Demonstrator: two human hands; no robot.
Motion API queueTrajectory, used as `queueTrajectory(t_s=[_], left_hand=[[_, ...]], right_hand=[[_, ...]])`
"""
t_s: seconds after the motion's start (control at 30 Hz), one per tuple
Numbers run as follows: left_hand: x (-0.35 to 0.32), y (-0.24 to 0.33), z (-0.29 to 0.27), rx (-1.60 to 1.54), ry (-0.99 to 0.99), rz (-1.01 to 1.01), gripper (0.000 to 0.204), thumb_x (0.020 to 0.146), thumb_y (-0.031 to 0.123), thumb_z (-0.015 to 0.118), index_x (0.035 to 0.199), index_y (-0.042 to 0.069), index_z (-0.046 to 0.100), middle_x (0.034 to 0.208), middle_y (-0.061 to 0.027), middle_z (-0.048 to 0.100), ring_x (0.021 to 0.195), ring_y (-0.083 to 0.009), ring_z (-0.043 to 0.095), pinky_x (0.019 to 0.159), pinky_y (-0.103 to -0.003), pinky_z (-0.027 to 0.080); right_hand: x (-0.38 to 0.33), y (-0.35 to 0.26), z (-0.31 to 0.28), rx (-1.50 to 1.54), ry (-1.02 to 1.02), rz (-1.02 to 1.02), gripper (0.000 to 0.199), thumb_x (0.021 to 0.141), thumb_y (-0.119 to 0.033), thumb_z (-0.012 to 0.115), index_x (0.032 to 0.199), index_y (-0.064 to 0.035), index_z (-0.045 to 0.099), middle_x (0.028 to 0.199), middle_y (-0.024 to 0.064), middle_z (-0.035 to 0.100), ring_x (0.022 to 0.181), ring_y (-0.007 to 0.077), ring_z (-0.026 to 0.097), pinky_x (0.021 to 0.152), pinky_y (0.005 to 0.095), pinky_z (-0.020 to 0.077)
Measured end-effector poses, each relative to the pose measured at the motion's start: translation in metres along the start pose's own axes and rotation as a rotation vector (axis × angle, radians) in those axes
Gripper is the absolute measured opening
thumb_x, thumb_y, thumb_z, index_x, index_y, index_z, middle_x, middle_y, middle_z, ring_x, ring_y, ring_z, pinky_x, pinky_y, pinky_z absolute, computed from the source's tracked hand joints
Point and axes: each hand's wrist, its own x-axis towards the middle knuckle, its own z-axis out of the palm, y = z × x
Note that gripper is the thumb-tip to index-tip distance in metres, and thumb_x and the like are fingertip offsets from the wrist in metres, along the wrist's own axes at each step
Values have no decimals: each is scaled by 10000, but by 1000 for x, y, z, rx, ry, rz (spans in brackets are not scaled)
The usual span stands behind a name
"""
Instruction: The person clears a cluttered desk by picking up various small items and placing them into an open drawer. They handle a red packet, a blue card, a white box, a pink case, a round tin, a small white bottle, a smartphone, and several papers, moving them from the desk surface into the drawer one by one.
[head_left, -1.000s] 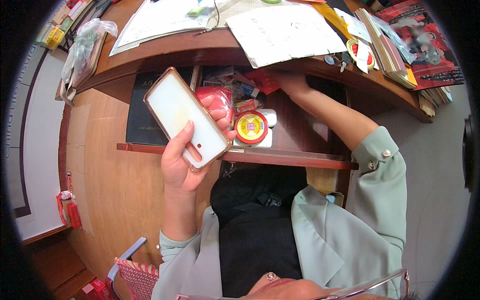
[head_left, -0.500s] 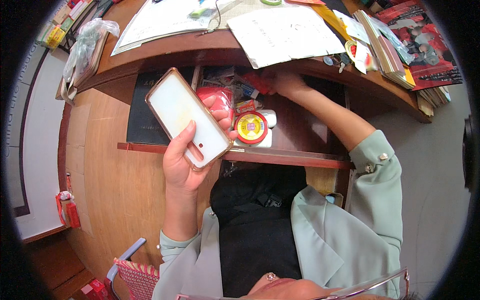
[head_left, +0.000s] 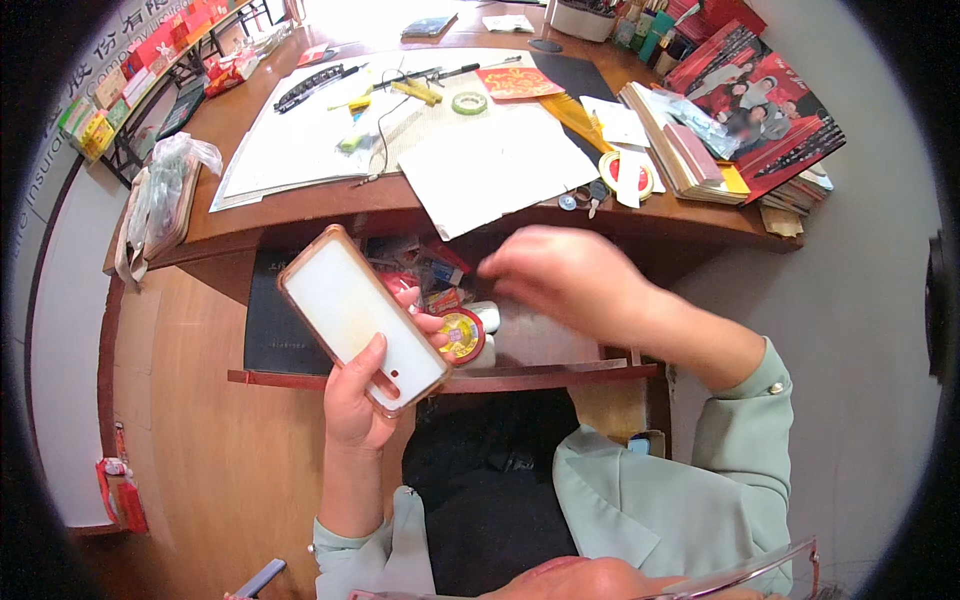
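Observation:
My left hand [head_left: 362, 405] grips a white phone case [head_left: 352, 318] with a brownish translucent rim, thumb across its face. Skin shows through a slot at the case's lower end. My right hand [head_left: 575, 275] hovers over the open drawer [head_left: 560, 345], blurred by motion; its fingers point left, and whether they hold anything cannot be made out. Inside the drawer, near the left fingertips, lie a round red-and-yellow tin [head_left: 461, 336], white containers [head_left: 486, 316], a red packet partly hidden by the left hand, and small packages. A black folder [head_left: 285, 325] lies behind the phone case.
On the desk above are white papers [head_left: 500, 165], a green tape roll [head_left: 469, 103], pens, a cable and a red envelope [head_left: 518, 83]. Keys [head_left: 597, 195] and a book stack [head_left: 680, 150] sit at the right edge. A plastic bag [head_left: 175, 190] lies at the left.
My right hand has come up out of the back of the drawer, moving toward me. The view has shifted, showing more of the desk. The phone case stays in my left hand.

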Motion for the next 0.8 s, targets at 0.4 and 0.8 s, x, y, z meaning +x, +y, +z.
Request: queueTrajectory(t_s=[0.4,0.8], left_hand=[[14,-13,-13,-249,-39,-24,475,993,174,495,1401,-49,399,1202,-259,604,1120,-328,636,986,-489,534],[12,-14,-16,-226,-41,-36,470,999,169,470,1412,-41,391,1215,-244,597,1143,-315,621,1020,-501,505]], right_hand=[[85,141,-79,-588,283,185,280,856,-52,659,1132,-19,689,1135,148,674,1005,287,671,877,366,539],[113,139,-85,-825,457,129,131,796,-45,668,923,-12,662,874,150,680,880,324,681,781,357,558]])
